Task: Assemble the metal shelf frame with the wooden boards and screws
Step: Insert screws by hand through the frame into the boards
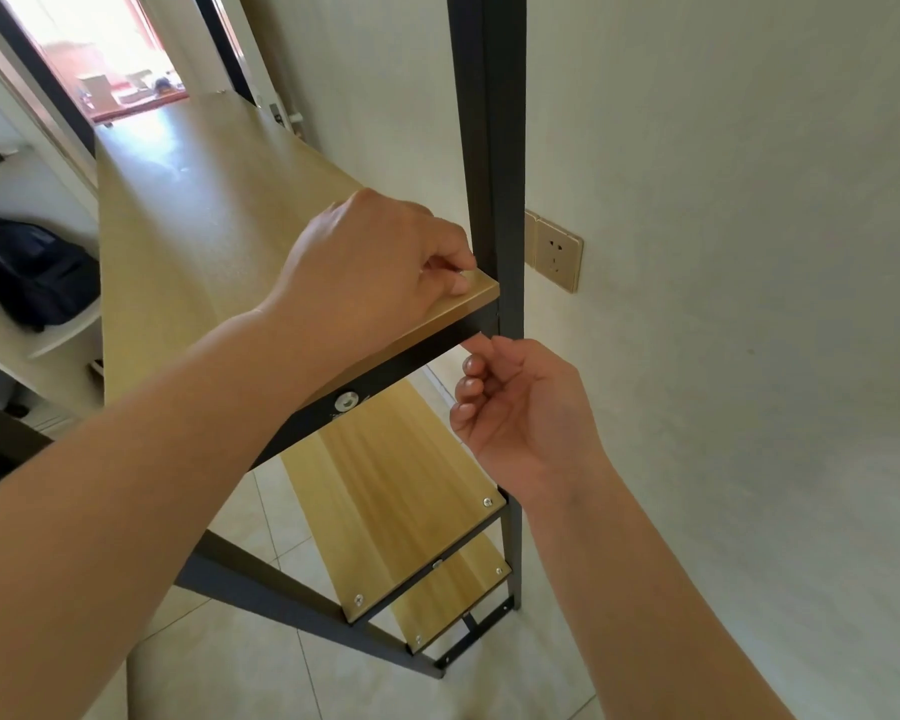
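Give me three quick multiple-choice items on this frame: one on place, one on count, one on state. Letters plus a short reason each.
1. Where is the left hand?
A. on the near right corner of the top board
B. on the floor tiles
C. on the wall socket

2. How many wooden boards show below the top board?
A. none
B. two
C. five

3. What state is the right hand in?
A. flat, pressing on the wall
B. fingers curled, raised under the corner of the top board by the upright post
C. wrapped round the backpack

Answers:
1 A: the fingertips pinch something small at the board's corner next to the post.
2 B: the middle board and the lowest board show beneath it.
3 B: the fingers curl just below the frame rail; whether they hold anything cannot be told.
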